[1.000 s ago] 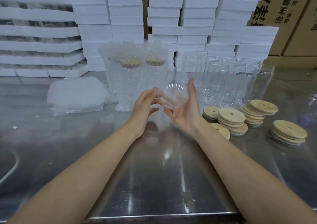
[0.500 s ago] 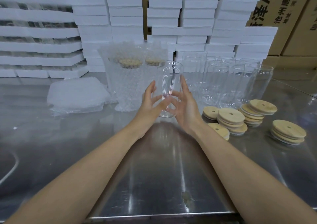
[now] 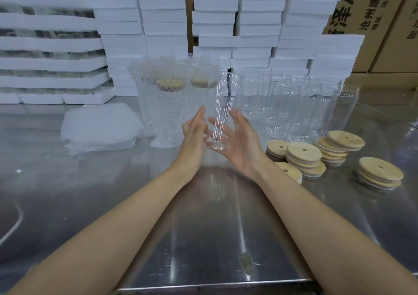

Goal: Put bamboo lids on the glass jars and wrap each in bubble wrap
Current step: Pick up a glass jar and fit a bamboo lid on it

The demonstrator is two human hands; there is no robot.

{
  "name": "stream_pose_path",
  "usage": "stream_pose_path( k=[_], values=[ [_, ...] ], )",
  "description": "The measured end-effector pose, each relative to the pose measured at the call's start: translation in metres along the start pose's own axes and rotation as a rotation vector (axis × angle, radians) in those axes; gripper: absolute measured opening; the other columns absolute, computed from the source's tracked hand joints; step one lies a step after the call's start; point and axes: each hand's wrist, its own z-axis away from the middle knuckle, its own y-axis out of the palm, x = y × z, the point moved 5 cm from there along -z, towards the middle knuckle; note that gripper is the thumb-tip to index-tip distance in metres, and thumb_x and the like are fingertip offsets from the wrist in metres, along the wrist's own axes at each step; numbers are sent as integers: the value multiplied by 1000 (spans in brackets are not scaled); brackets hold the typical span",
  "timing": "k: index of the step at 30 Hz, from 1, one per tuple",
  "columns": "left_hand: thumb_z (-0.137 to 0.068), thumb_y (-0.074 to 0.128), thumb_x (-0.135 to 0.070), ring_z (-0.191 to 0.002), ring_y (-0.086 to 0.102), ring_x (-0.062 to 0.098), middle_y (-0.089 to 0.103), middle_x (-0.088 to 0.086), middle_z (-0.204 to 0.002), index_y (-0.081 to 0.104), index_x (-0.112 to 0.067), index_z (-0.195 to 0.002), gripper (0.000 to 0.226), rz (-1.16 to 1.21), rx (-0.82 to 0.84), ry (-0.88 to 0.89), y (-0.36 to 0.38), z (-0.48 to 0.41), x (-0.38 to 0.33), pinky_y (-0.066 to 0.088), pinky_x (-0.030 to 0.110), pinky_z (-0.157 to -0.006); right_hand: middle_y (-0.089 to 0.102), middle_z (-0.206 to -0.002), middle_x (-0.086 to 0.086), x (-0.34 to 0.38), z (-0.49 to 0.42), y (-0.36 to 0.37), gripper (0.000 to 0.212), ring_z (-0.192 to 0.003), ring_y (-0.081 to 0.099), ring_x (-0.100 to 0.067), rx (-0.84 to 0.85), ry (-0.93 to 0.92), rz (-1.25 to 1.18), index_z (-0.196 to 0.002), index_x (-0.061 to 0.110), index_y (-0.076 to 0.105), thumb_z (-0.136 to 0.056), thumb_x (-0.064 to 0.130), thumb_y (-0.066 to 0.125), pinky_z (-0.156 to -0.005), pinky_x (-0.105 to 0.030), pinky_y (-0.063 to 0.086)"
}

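A clear glass jar (image 3: 224,104) stands upright in the air between my two hands, above the steel table (image 3: 203,227). My left hand (image 3: 194,134) touches its left side with straight fingers. My right hand (image 3: 241,142) lies palm-up under and beside the base, fingers spread. Two jars wrapped in bubble wrap (image 3: 167,107), with bamboo lids showing through, stand just behind. Stacks of round bamboo lids (image 3: 304,158) lie to the right, and a pile of bubble wrap sheets (image 3: 101,128) lies to the left.
Several empty glass jars (image 3: 305,109) stand behind the lids at the right. More lid stacks (image 3: 380,176) sit near the right edge. White foam boxes (image 3: 162,23) are stacked along the back, with cardboard cartons (image 3: 373,12) behind them.
The jar went from lying tipped with its round end toward me to standing upright. Both hands shifted around it and their fingers straightened.
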Motion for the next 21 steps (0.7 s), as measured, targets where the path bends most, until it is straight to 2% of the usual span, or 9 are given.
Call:
stream_pose_path(
  k=[3, 5, 6, 9, 11, 13, 15, 18, 21],
  values=[
    [-95, 39, -54, -126, 41, -3, 32, -13, -131, 29, -42, -142, 50, -53, 26, 87, 0, 2, -4, 38, 19, -104, 48, -143, -6, -3, -1, -2, 48, -127, 53, -24, 26, -29, 93, -143, 40, 36, -96, 43, 46, -102, -50, 45],
    [-94, 51, -46, -120, 37, -17, 25, -13, -133, 24, -39, -145, 58, -92, 43, 91, 1, 4, -3, 41, 3, -87, 54, -137, -6, -3, -1, -3, 46, -124, 56, -24, 13, -11, 60, -139, 37, 41, -94, 43, 49, -99, -51, 45],
    [-94, 56, -39, -119, 37, -16, 25, -10, -132, 24, -38, -145, 60, -117, 43, 92, 1, 3, -2, 42, 2, -82, 56, -134, -7, -3, -1, -4, 47, -121, 58, -24, 2, -2, 24, -138, 35, 44, -91, 43, 50, -95, -50, 47],
    [-96, 54, -30, -122, 49, 10, 39, 6, -134, 32, -31, -143, 52, 1, 26, 44, -2, -1, -2, 45, 20, -96, 56, -126, -8, 0, -1, -6, 47, -115, 57, -23, -41, -6, 26, -136, 27, 49, -91, 40, 52, -88, -42, 46],
    [-100, 43, -32, -116, 54, 12, 48, 5, -130, 36, -24, -143, 44, 50, 13, 11, -5, -2, -1, 39, 35, -108, 56, -118, -4, -1, -2, -4, 52, -109, 55, -19, -56, 8, 106, -133, 24, 51, -86, 45, 58, -82, -32, 44],
    [-98, 33, -45, -121, 51, 13, 51, -8, -128, 39, -33, -139, 43, -127, 48, 102, -7, 2, -6, 34, 36, -112, 61, -117, -1, -3, -1, -1, 54, -108, 58, -15, -42, 38, 188, -135, 24, 48, -88, 52, 48, -77, -26, 45],
    [-96, 31, -48, -125, 46, 14, 49, -16, -126, 44, -36, -132, 40, -356, 30, 320, -11, 7, -21, 33, 26, -109, 68, -114, -1, -3, -1, -3, 53, -105, 63, -16, -29, 52, 195, -133, 24, 48, -90, 54, 43, -71, -24, 48],
    [-96, 40, -20, -100, 48, 15, 46, -2, -112, 55, -9, -119, 30, -529, -281, 695, -32, 9, -53, 39, 18, -86, 71, -108, -1, 0, 1, -5, 54, -95, 64, -16, -24, 38, 186, -127, 23, 52, -84, 55, 49, -73, -25, 49],
    [-82, 41, 0, -87, 45, 19, 44, 7, -102, 49, 0, -101, 21, -566, -706, 686, -78, 6, -64, 34, 18, -75, 68, -111, -3, -3, 2, -5, 51, -95, 62, -17, -6, 36, 217, -125, 24, 53, -84, 55, 54, -95, -40, 46]
  ],
)
